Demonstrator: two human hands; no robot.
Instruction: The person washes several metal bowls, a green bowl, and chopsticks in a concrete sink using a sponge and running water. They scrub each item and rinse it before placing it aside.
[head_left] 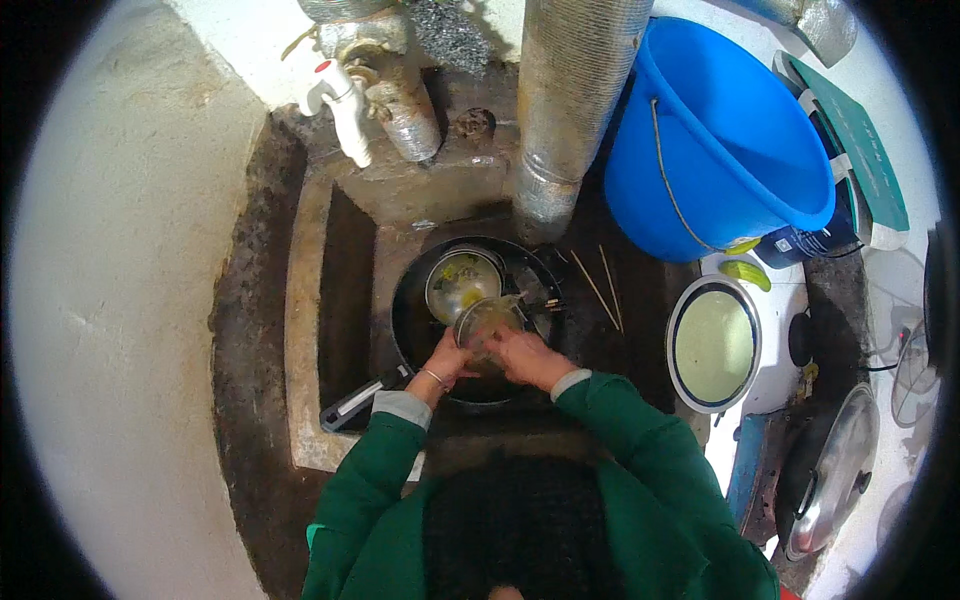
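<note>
Over a dark frying pan (404, 325) in the stone sink, my left hand (447, 362) grips the near left rim of a small bowl (480, 318), which is tilted. My right hand (527, 358) reaches into that bowl from the right. Its fingers are smeared by motion, so I cannot see whether they hold anything. Just beyond, a metal bowl (462, 282) with yellow and green scraps in wet contents sits in the pan. The pan's black-and-grey handle (362, 400) points to the lower left. Some utensil ends (545, 305) lie at the pan's right side.
A white tap (345, 115) stands over the sink (308, 330). Thin sticks (597, 290) lie right of the pan, near a foil-wrapped pipe (575, 100). Further right are a blue bucket (655, 190), a basin of pale liquid (714, 345), a green vegetable piece (745, 273) and a metal lid (835, 480).
</note>
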